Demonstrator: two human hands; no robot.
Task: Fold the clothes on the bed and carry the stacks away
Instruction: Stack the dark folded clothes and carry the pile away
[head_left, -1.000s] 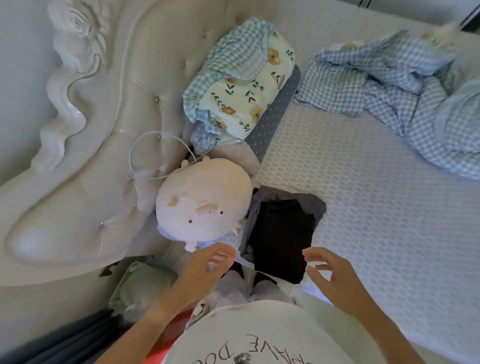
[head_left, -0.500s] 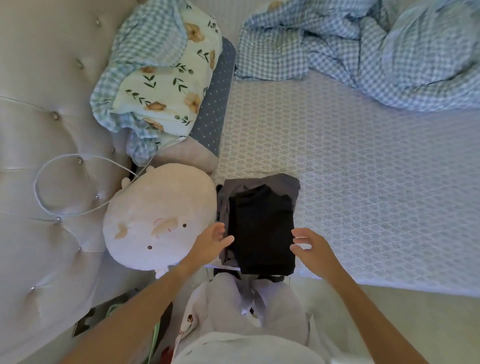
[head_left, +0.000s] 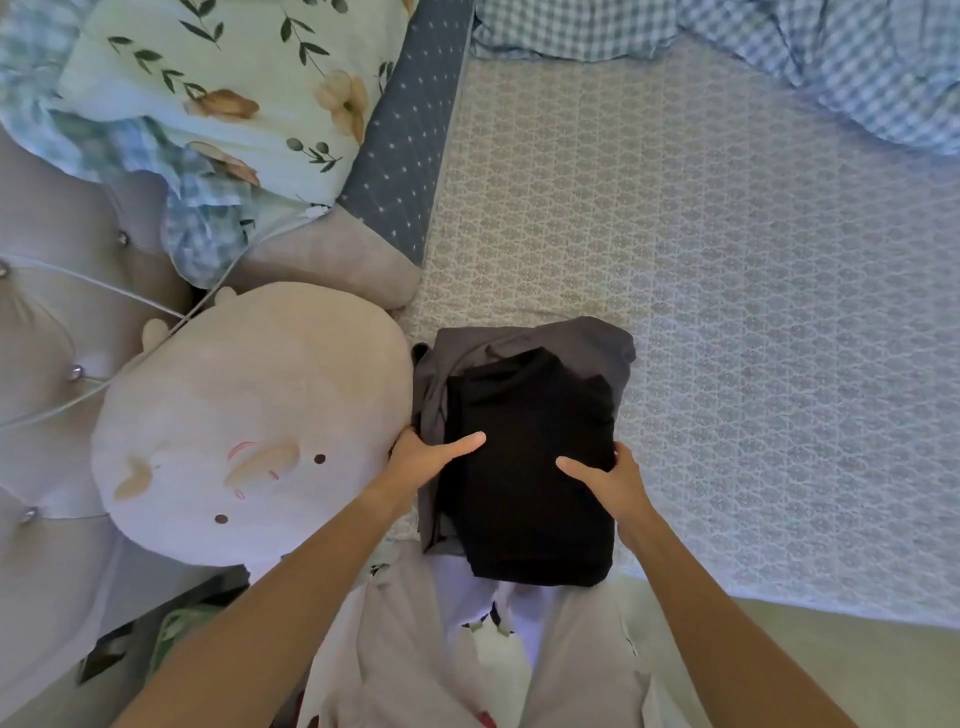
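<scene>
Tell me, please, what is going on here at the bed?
A person stands at the edge of the bed with a small stack of folded clothes: a black garment on a grey one. The left hand and right hand take the stack from either side, thumbs on top, apparently about to lift it. It lies flat on the mattress beside a round plush pillow. A checked blanket lies crumpled further back.

No readable text, labels, brands or numbers in this frame. Only printed patterns: leaf-and-flower print on the pillow (head_left: 223, 98), small white dots on the dark blue cushion (head_left: 405, 156), gingham check on the blanket (head_left: 831, 67), an embroidered face on the round plush (head_left: 249, 441). Folded clothes stack (head_left: 535, 467) is plain, no visible tags.
</scene>
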